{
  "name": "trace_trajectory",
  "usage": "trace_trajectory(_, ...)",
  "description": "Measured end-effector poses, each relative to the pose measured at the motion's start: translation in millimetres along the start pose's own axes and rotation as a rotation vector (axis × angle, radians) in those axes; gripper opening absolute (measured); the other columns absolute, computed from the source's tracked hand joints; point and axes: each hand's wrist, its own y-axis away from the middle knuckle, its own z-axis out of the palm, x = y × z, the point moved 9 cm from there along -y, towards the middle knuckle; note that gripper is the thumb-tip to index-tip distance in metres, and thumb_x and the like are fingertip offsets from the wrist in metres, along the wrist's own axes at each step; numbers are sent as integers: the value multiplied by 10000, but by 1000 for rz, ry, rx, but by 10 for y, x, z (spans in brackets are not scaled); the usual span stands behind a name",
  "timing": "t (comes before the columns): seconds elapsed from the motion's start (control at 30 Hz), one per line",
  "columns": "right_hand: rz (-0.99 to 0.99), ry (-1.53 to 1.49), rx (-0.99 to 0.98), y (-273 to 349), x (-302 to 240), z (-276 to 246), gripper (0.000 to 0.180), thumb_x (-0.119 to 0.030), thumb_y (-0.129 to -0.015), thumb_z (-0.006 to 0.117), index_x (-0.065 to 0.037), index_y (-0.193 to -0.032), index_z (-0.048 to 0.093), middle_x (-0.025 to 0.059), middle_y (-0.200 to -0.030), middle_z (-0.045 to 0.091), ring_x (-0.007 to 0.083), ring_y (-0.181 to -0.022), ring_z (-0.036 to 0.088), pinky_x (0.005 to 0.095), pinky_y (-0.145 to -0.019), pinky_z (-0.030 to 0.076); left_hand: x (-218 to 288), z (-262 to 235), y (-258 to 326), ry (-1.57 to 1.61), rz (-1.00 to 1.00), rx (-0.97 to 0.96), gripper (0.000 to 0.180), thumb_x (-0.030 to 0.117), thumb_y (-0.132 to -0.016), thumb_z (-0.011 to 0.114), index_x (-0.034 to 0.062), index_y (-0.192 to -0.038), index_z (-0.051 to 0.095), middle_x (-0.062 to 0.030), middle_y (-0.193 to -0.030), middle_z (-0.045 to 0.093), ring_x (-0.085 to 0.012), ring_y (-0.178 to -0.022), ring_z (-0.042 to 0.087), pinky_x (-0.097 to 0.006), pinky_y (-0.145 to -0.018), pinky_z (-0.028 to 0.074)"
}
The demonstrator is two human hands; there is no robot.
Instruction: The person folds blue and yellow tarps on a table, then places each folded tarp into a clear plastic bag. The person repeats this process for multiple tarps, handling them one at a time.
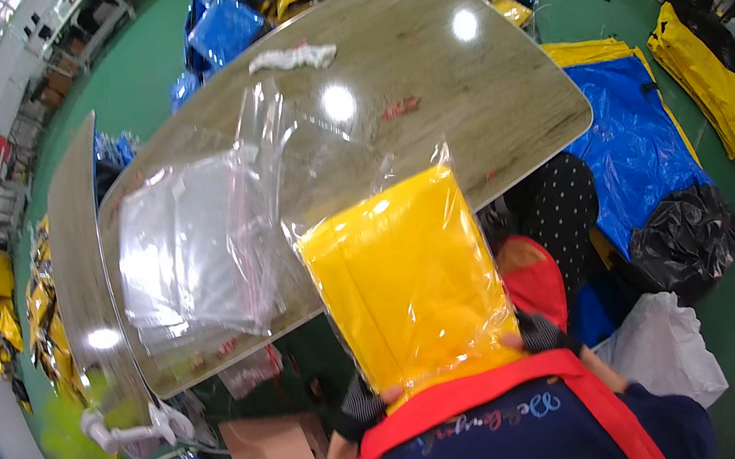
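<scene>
Holding a clear plastic bag (406, 272) upright before the chest, the left hand (363, 403) and the right hand (529, 335) both grip its lower edge, one at each bottom corner, well apart. Inside this bag sits a folded yellow garment (407, 291), filling it nearly to the top. On the wooden table (483, 103) behind lies a stack of empty clear zip bags (186, 250).

Table (483, 103) far right bare, bag stack (186, 250) blocks left, rag (292, 57) at far edge
</scene>
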Motion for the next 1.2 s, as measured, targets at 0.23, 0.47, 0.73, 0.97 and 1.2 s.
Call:
trace_trajectory(0.23,-591,-105,181,-90,-1133,-115,577,-258,-817,717,-14,-1276,468,81,-1188,581,189,-1101,550,315,-917,449,506,246,-579,-164,176,65,711,254,-675,822,50,-1274,498,-89,-1235,551,-236,-1125,522,-374,-988,400)
trace_trajectory(0.47,-859,132,415,-225,-2509,-29,439,-204,-749,784,-38,-1102,582,65,-994,630,159,-870,601,287,-785,484,551,786,-1266,-1139,290,-402,653,382,-747,760,59,-1258,512,-161,-1308,493,-306,-1195,469,-408,-959,391)
trace_trajectory(0.73,-1178,830,276,-192,-2535,191,411,-182,-681,788,-72,-1042,623,178,-928,586,322,-951,582,376,-806,476,2925,1818,-1077,-1807,1100,-146,573,475,-699,714,142,-1155,619,-105,-1011,666,-290,-917,635,-402,-797,493)
trace_trajectory(0.97,-1063,-614,-148,-1062,-1283,-789,363,-229,-920,469,-18,-1212,516,125,-1278,516,255,-1205,473,357,-1027,375,2336,2643,-1298,-1707,1260,-267,713,606,-700,633,150,-1245,565,-86,-773,637,-278,-657,619,-377,-592,476)
trace_trajectory(1.2,-1116,-399,381,-275,-2673,-500,664,-561,-888,504,-53,-1305,413,119,-1271,503,274,-1103,536,427,-907,474,2898,1169,-769,-500,1395,903,791,274,-789,729,49,-1417,304,-238,-1358,420,-260,-1283,404,-424,-1078,292)
